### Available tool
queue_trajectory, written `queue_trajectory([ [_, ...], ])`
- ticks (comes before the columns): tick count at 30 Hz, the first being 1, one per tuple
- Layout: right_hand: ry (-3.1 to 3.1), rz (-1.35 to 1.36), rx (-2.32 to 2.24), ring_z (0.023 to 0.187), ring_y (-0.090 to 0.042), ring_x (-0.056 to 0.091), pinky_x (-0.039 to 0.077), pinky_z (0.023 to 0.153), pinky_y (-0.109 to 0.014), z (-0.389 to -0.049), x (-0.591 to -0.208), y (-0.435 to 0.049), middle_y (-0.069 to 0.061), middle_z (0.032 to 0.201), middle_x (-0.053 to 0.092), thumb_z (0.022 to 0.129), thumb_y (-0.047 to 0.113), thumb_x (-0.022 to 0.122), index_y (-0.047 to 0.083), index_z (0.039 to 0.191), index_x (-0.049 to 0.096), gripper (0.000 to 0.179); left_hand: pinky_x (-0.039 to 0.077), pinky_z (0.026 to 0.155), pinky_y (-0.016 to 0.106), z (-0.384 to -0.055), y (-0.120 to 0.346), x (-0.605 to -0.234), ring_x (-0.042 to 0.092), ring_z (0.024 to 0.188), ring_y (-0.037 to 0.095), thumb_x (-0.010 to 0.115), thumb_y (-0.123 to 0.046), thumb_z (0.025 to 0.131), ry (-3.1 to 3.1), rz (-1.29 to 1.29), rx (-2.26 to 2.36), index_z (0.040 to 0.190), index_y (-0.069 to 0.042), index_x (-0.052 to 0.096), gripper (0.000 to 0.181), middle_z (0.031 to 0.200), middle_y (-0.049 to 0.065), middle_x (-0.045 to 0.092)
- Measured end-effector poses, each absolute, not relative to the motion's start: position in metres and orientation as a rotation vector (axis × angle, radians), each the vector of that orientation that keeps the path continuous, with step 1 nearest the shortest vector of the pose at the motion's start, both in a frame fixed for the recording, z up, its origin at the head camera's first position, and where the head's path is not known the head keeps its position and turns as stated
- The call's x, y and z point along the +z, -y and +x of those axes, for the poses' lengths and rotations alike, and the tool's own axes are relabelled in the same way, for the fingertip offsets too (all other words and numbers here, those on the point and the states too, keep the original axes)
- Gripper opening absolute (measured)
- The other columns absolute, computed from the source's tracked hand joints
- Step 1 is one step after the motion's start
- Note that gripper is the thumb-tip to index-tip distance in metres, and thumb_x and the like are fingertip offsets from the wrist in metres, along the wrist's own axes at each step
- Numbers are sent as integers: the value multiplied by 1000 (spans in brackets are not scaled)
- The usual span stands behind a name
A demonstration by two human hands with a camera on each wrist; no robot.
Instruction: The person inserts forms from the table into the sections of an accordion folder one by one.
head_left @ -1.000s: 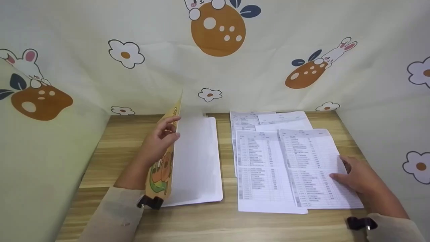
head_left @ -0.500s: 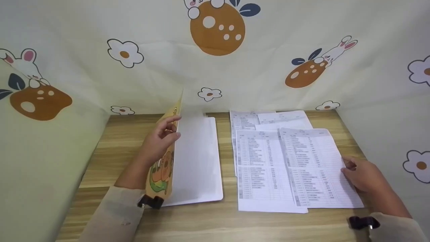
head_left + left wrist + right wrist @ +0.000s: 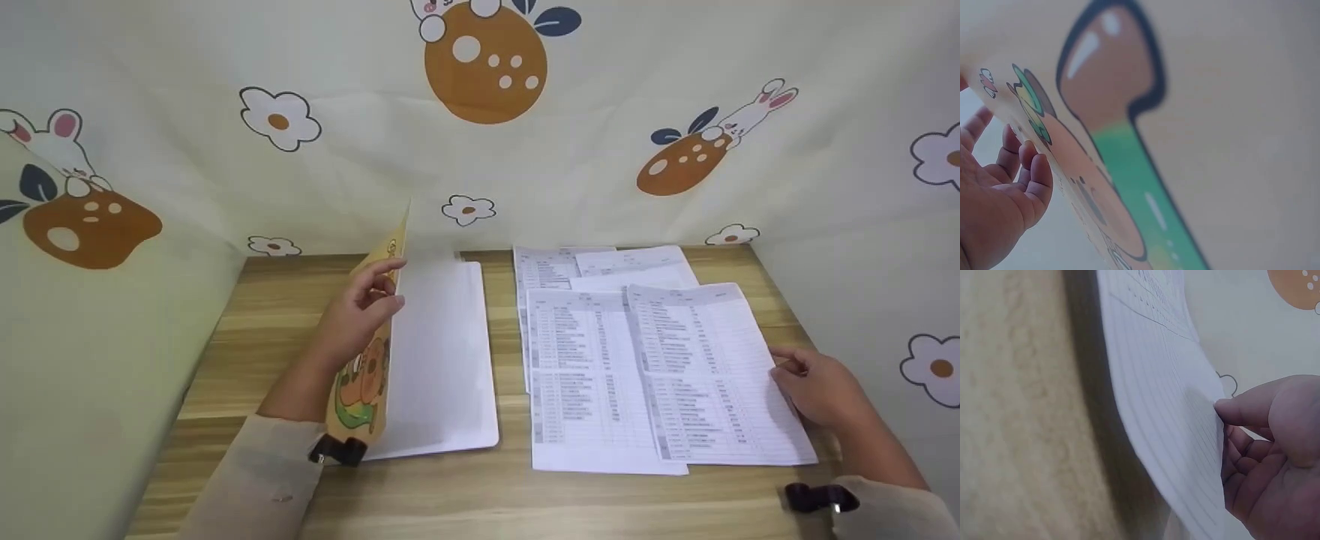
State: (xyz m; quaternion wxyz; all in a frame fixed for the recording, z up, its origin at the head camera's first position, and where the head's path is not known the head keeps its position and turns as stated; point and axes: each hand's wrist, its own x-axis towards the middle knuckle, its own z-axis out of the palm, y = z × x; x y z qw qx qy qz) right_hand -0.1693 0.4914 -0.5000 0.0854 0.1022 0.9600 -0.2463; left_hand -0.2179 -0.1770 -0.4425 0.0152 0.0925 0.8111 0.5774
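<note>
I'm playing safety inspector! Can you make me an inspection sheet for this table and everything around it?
Surface: wood-grain table.
Job's things: patterned cover raised beside a white page; overlapping printed sheets to the right.
Clutter: nothing seen.
Grips: left grip holds the cover near its edge; right grip pinches the right edge of the front-right sheet.
Cables: nothing seen.
Surroundings: pale cloth with rabbits and flowers.

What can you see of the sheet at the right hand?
A white sheet, apparently thin paper, lying face up, printed with a ruled grid; its small text is illegible here. It overlaps the neighbouring sheet on its left. The right hand pinches its right edge, thumb on the printed face; that side looks bowed.
</note>
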Motion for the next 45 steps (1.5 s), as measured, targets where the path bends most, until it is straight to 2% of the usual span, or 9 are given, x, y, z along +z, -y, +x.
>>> queue_trajectory([
  [9,-2892,317,-772,98,-29,60,45,73,-28,-168,-499,-492,-24,123,68,106,24,59,-2,153,53,54,50,86,34,-218,176,-443,54,103,25,62,-22,106,-2513,280,1800,151,-34,56,47,119,6,51],
  [14,-2886,339,-828,101,-29,60,45,71,-25,-167,-496,-492,-26,129,67,108,27,60,3,156,51,55,50,86,34,-218,176,-442,54,103,25,62,-22,106,-2511,273,1799,151,-34,56,47,119,6,51],
  [20,-2906,326,-931,92,-21,62,47,68,-25,-165,-491,-490,-24,127,68,109,27,59,5,157,51,54,50,88,37,-217,175,-442,54,106,26,62,-24,106,-2503,267,1789,150,-36,56,46,121,7,50],
  [25,-2884,342,-1038,88,-12,62,51,69,-26,-163,-486,-487,-19,126,68,110,35,59,9,159,51,56,50,87,37,-217,175,-442,54,105,26,62,-25,106,-2498,260,1790,150,-37,56,46,120,6,50],
  [33,-2811,439,-1194,88,-8,64,55,70,-28,-167,-477,-478,7,113,65,108,41,60,12,160,49,61,49,82,30,-218,174,-441,55,99,24,62,-17,105,-2499,327,1832,151,-28,57,48,115,6,52],
  [39,-2778,452,-1276,88,-8,65,57,70,-28,-169,-471,-464,9,113,63,108,41,60,14,160,50,60,49,83,30,-218,174,-443,55,100,24,62,-17,105,-2513,316,1816,152,-28,57,48,115,6,52],
  [45,-2732,363,-1466,86,-6,68,59,71,-26,-175,-463,-443,16,105,66,108,35,62,13,160,51,57,50,83,30,-219,173,-442,56,100,24,63,-18,105,-2505,310,1820,151,-29,58,48,116,6,53],
])
